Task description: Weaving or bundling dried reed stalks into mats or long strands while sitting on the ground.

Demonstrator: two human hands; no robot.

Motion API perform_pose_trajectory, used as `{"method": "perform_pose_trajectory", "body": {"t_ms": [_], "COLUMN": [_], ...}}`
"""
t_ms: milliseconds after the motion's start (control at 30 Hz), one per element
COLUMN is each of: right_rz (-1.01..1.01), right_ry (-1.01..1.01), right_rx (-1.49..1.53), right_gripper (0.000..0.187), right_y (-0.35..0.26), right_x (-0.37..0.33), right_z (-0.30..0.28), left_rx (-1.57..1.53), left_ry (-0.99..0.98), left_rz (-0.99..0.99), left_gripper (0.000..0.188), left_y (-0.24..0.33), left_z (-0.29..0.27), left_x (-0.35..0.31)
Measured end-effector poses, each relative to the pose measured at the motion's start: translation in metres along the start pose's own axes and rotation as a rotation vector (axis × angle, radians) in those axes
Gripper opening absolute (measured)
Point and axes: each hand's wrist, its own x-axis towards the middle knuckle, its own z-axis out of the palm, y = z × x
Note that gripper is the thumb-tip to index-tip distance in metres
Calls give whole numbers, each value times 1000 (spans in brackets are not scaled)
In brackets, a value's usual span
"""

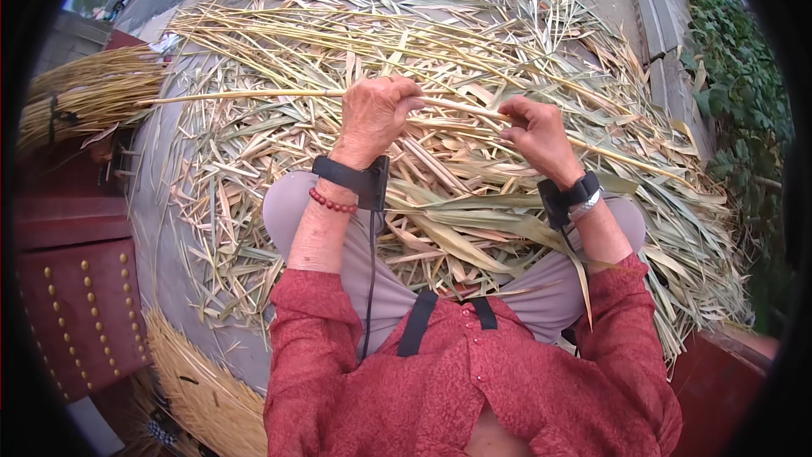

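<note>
Long pale-yellow stalk (457,105), slender, jointed (slightly bowed), smooth-looking, spanning both hands (379,110)

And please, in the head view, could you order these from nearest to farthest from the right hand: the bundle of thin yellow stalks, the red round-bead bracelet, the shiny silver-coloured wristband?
From the right hand:
1. Silver-coloured wristband: just behind it, same side.
2. Red round-bead bracelet: to its left.
3. Yellow stalk bundle: farthest left.
</note>
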Motion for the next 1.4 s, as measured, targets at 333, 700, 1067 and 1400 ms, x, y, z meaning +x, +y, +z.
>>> {"method": "perform_pose_trajectory", "body": {"t_ms": [333, 700, 1067, 1400], "right_rz": [42, -17, -93, -74], "right_ry": [125, 121, 139, 91], "right_rx": [-61, -103, -215, -251], "right_gripper": [9, 8, 11, 12], "right_y": [0, -2, -4, -1], "right_x": [-2, -1, 9, 6], "right_z": [-9, -9, -8, -10], "left_rx": [121, 232, 235, -1406], "left_ry": [197, 325, 364, 421], "left_rz": [70, 208, 238, -122], "left_gripper": [7, 12, 11, 8], "left_y": [-4, -2, -1, -26], "left_z": [-23, -16, -33, -60], "left_x": [-1, -2, -4, -14]}}
